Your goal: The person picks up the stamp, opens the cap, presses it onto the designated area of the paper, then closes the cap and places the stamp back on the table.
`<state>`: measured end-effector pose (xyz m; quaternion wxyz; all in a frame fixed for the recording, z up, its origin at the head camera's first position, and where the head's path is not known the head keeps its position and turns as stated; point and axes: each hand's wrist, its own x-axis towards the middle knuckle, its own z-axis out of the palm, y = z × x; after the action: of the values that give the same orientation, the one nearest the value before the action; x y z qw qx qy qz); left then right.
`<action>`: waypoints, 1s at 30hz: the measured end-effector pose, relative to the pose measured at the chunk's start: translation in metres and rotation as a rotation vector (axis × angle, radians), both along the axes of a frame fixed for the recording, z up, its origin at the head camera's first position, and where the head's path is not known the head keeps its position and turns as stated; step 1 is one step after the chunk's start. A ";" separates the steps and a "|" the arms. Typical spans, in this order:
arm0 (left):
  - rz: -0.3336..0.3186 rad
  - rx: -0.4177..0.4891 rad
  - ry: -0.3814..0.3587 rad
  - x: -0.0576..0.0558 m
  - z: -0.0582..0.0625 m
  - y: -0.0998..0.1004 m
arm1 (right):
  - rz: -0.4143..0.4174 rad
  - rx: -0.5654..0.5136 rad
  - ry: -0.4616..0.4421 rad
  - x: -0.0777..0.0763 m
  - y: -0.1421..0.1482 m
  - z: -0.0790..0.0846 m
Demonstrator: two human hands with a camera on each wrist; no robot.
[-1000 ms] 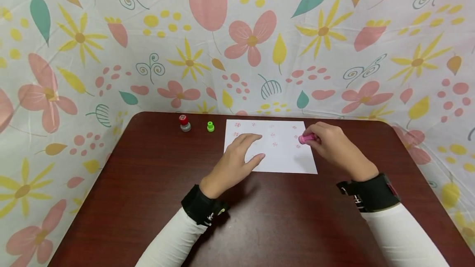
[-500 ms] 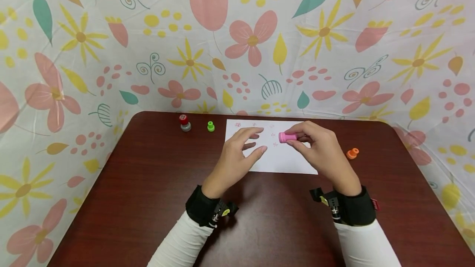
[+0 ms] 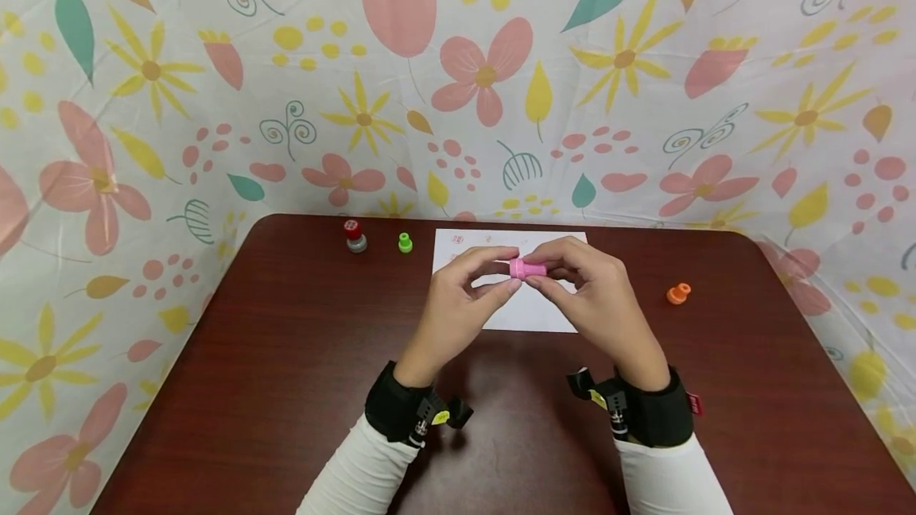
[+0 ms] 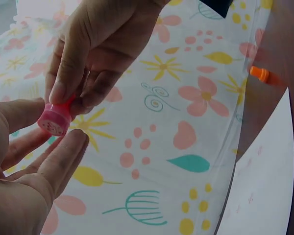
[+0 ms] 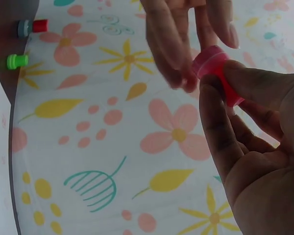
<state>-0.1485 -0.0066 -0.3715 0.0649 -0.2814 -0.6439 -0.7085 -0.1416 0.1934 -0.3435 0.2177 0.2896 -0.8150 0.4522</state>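
Observation:
A pink toy stamp (image 3: 528, 269) lies sideways in the air over the white sheet of paper (image 3: 529, 315). My right hand (image 3: 597, 288) pinches its narrow handle between thumb and fingers. The thumb and fingers of my left hand (image 3: 461, 300) stand apart on either side of the wide end, very near or touching it. Marks show on the round end of the pink stamp (image 4: 55, 122) in the left wrist view. In the right wrist view, the left fingertips (image 5: 188, 83) are close to its rim. Several small red prints are on the paper, partly hidden by both hands.
At the back left of the dark wooden table (image 3: 300, 340) stand a red and grey stamp (image 3: 355, 237) and a green stamp (image 3: 405, 243). An orange stamp (image 3: 678, 293) is to the right of the paper. A flower-patterned cloth (image 3: 630, 125) hangs behind the table.
My right hand has carried the pink stamp leftward from the paper's right side to my left hand. The orange stamp has come into sight. My left hand has shifted slightly right.

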 end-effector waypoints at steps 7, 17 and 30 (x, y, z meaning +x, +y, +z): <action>0.046 0.051 -0.032 0.002 0.001 0.000 | 0.016 -0.005 0.004 -0.001 -0.003 -0.005; 0.097 0.031 -0.023 0.001 0.001 -0.004 | 0.013 0.016 0.035 0.000 -0.006 -0.003; 0.083 0.013 -0.013 0.000 0.003 -0.008 | 0.026 0.015 0.039 0.000 -0.008 -0.005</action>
<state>-0.1481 -0.0146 -0.3688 0.0918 -0.2496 -0.6507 -0.7113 -0.1419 0.1859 -0.3482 0.2255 0.3106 -0.8101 0.4431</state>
